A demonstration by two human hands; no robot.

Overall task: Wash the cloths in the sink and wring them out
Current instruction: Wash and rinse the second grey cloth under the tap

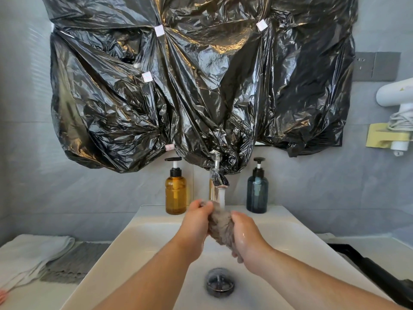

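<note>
Seen from the head camera, both hands met over the white sink [138, 238], just under the chrome tap [218, 176]. A stream of water [221, 198] ran from the spout onto the top of a grey-brown cloth [220, 228] bunched between the hands. The left hand [196, 222] gripped the cloth's upper end, fingers curled round it and the thumb on top. The right hand [248, 240], wet and shiny, was closed round the lower part, with a small tuft of cloth showing below its fingers. The cloth was held above the basin, behind and above the dark round drain plug [220, 281], touching neither basin nor plug.

On the ledge behind the basin stood an amber pump bottle [175, 193] left of the tap and a dark blue pump bottle [257, 193] right of it. On the counter to the left lay a folded white towel [29, 253], and beside it, nearer the sink, a folded grey cloth [73, 262]. Crumpled black plastic sheeting [201, 86] was taped over the wall above the tap. At the far right a white hair dryer [395, 95] hung in a wall holder, and a black edge [368, 267] ran along the counter beyond the sink.
</note>
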